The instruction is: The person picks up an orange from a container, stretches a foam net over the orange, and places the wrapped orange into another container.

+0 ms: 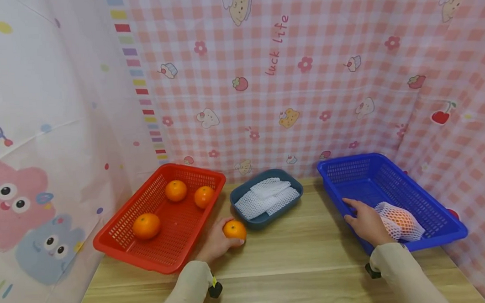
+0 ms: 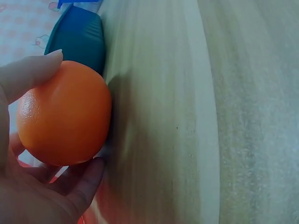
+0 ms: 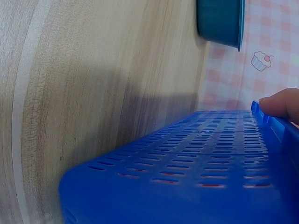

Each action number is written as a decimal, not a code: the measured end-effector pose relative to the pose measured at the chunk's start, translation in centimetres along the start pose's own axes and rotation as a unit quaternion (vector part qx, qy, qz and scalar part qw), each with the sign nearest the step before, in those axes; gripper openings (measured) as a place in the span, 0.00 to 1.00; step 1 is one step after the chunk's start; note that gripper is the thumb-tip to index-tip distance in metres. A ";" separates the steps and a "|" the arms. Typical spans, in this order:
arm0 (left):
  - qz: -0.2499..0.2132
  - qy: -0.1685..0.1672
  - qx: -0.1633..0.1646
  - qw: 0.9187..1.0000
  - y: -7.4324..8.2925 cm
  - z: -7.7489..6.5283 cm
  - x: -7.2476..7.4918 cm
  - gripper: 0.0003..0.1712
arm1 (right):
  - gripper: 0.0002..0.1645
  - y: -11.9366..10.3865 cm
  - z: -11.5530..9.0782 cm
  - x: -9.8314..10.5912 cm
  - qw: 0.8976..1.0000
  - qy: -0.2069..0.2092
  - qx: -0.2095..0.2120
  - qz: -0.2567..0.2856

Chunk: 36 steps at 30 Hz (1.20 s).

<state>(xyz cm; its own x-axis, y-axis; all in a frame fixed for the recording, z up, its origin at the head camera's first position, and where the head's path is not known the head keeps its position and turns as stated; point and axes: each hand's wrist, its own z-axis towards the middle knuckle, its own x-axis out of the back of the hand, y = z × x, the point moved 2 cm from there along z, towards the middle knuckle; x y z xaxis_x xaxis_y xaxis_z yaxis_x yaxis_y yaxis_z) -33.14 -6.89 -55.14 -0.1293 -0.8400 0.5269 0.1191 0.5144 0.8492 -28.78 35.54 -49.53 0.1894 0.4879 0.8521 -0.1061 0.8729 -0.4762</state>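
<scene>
My left hand [image 1: 215,242] grips an orange [image 1: 235,230] just above or on the table, between the red basket and the teal tray. In the left wrist view, the thumb lies over the orange's top and the other fingers curl beneath it. My right hand [image 1: 367,221] is over the near left side of the blue basket [image 1: 434,205], its fingers loosely extended. A fingertip [image 3: 275,103] appears at the basket's rim in the right wrist view. Beside that hand, inside the basket, lie fruit in white foam nets [image 1: 402,221], with orange showing through.
Three loose oranges, one nearest the front [image 1: 146,226], lie in the red basket [image 1: 166,263]. The teal tray [image 1: 262,221] at the back middle holds several flat white foam nets [image 1: 265,198]. Patterned cloth [image 1: 264,100] hangs behind and at both sides of the wooden table [image 1: 289,268].
</scene>
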 end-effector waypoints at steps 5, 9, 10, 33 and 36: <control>0.001 -0.008 0.006 1.000 -0.1 0.1 0.0 0.43 | 0.32 0.0 0.0 0.0 1.000 0.002 0.001 0.001; 0.006 -0.014 0.006 1.000 0.1 0.0 0.3 0.44 | 0.32 -0.2 -0.1 0.0 1.000 0.002 0.004 0.001; 0.007 -0.014 0.006 1.000 0.2 0.0 0.4 0.44 | 0.32 -0.2 -0.1 -0.1 1.000 0.001 0.005 0.001; 0.060 0.117 -0.085 0.988 5.0 -0.2 6.5 0.34 | 0.32 -0.4 -0.3 0.2 1.000 -0.015 -0.002 0.001; 0.075 0.094 -0.038 0.992 4.0 -0.7 7.4 0.35 | 0.32 -0.5 -0.2 0.1 1.000 -0.018 -0.002 0.000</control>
<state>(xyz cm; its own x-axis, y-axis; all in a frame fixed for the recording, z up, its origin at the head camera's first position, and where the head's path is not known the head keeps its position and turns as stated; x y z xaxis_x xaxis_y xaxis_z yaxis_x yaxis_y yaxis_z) -32.96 -11.18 -47.83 0.0802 -0.7763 0.6252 0.1979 0.6271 0.7533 -28.47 35.18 -49.25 0.1546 0.4880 0.8591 -0.1026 0.8727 -0.4773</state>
